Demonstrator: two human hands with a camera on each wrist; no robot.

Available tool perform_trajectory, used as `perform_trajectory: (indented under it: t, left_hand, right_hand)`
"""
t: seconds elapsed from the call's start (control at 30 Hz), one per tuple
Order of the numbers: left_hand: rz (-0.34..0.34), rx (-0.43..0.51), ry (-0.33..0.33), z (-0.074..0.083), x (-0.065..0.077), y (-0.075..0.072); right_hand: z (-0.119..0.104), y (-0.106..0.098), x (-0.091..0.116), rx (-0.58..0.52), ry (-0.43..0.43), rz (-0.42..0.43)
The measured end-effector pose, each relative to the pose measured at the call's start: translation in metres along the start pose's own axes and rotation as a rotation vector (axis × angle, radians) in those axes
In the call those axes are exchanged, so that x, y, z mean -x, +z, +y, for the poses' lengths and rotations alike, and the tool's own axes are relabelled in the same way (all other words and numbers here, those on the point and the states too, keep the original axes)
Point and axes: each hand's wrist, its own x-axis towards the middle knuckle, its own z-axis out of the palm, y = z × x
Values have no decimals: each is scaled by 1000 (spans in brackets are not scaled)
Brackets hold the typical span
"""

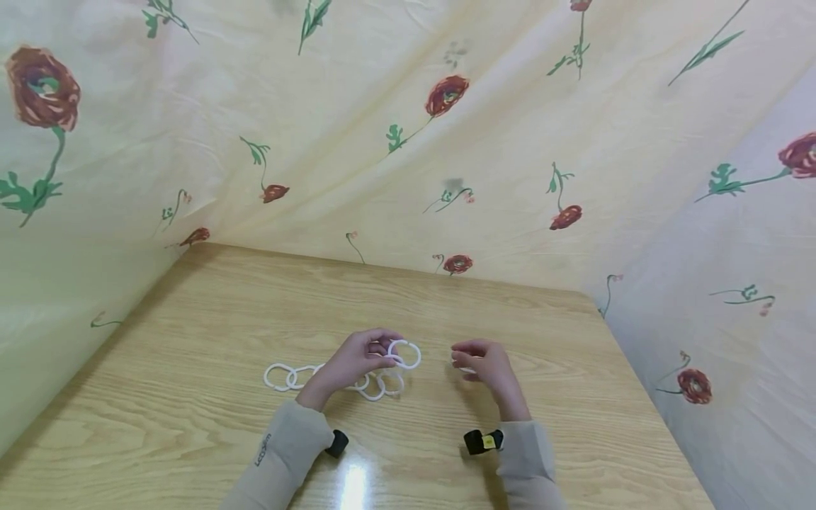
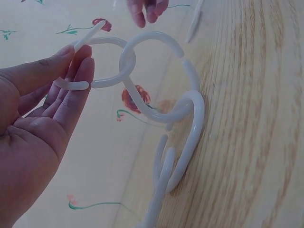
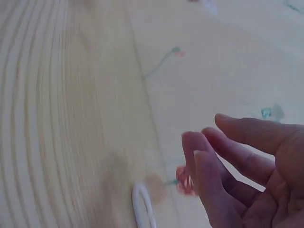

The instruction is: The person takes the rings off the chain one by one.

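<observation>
Evidently, seen from my remote seat, the head view sets out the layout. Over the wooden table [image 1: 408,439], the left hand [image 1: 352,365] pinches a white ring [image 1: 420,354] between thumb and fingers. A chain of white rings [image 1: 292,379] lies below it, reaching out to the left. I judge that gripping by the edge leaves most of the loop exposed. The right hand [image 1: 491,365] hovers opposite, a white sliver [image 1: 467,370] by its fingers; from here I cannot tell whether they touch.

My left wrist view shows interlinked rings sloping from the fingers down to the wood, which presumably bears the lower ones' weight. Gaps in them probably explain how they interlock. Exactly which loop the thumb presses, I can't make out.

My right wrist view shows that hand's fingers loosely bent, thumb apart, nothing between them. A white loop [image 3: 137,204] rests on the wood, apart from the fingertips, likely that same sliver.
</observation>
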Motion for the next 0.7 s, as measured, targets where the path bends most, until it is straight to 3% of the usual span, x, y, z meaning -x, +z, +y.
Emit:
perform_trajectory:
  t: [0.37, 0.5, 0.7]
  left_hand:
    - [16, 25, -14, 2, 0, 2]
    - [11, 28, -5, 2, -1, 3]
    - [13, 0, 15, 1, 0, 3]
  right_hand:
    - [-16, 21, 10, -63, -109, -266]
    - [-17, 27, 11, -83, -113, -308]
    - [-19, 33, 12, -99, -120, -303]
